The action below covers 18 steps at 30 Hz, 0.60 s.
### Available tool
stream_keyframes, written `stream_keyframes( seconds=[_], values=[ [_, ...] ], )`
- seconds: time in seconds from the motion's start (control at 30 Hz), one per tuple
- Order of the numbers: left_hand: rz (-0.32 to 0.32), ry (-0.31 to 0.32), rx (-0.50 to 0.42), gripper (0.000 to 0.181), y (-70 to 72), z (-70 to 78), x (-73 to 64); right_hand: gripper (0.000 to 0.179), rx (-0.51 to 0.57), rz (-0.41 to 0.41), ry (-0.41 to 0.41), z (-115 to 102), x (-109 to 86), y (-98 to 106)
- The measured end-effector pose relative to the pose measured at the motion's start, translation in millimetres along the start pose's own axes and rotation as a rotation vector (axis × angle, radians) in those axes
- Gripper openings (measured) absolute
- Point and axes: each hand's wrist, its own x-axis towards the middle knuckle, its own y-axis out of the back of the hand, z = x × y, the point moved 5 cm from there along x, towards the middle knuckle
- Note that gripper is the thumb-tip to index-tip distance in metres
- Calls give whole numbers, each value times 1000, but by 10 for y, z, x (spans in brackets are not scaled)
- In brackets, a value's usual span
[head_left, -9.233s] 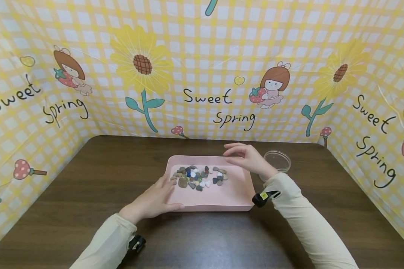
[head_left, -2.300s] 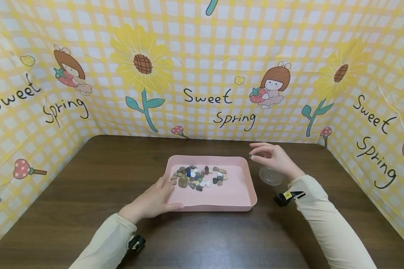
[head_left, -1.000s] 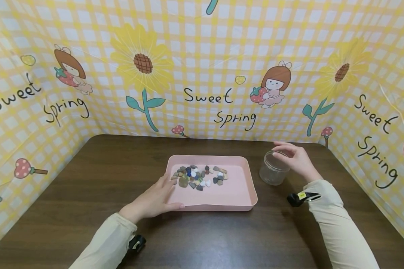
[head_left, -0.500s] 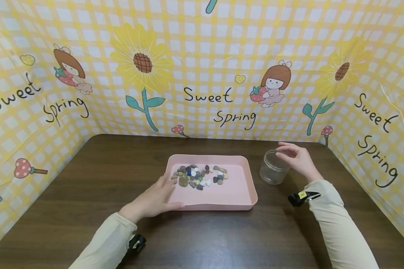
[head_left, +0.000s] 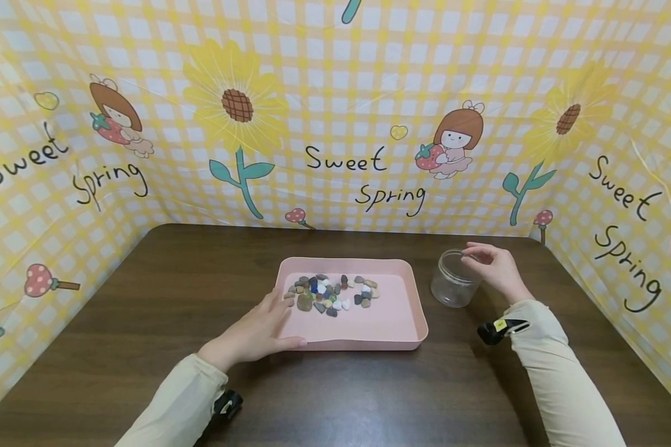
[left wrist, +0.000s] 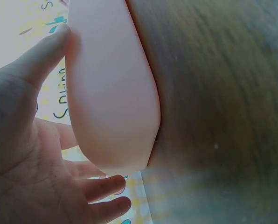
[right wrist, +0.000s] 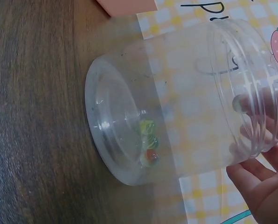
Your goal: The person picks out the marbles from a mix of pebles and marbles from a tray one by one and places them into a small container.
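Note:
A pink tray (head_left: 391, 316) holds a loose heap of pebbles and small stones (head_left: 324, 298). My left hand (head_left: 254, 329) rests at its left end, fingers spread and thumb on the near rim; the left wrist view shows the thumb (left wrist: 50, 46) against the tray wall. To the tray's right stands a clear lidless jar (head_left: 453, 285), upright. My right hand (head_left: 494, 267) is at its mouth, fingertips inside the rim. Through the jar wall in the right wrist view, those fingertips pinch a glass marble (right wrist: 238, 103). Several marbles (right wrist: 149, 140) lie at the jar's bottom.
The tray and jar stand on a dark wooden table (head_left: 335, 391). Behind and at both sides hangs a yellow checked cloth (head_left: 335, 93) with printed flowers and lettering. The tray's right wall lies close to the jar.
My right hand has moved from over the tray to the jar, carrying a marble, and its fingers have dipped lower at the rim. The left hand and tray have stayed put.

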Motion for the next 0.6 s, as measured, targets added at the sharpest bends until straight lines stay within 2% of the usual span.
stream_keyframes(
  seconds=[0.2, 0.6],
  values=[
    [23, -17, 10, 87, -12, -8, 13, 28, 14, -7, -47, 36, 3, 0],
    [25, -21, 7, 87, -8, 3, 4, 25, -12, 21, -50, 3, -7, 6]
  ],
)
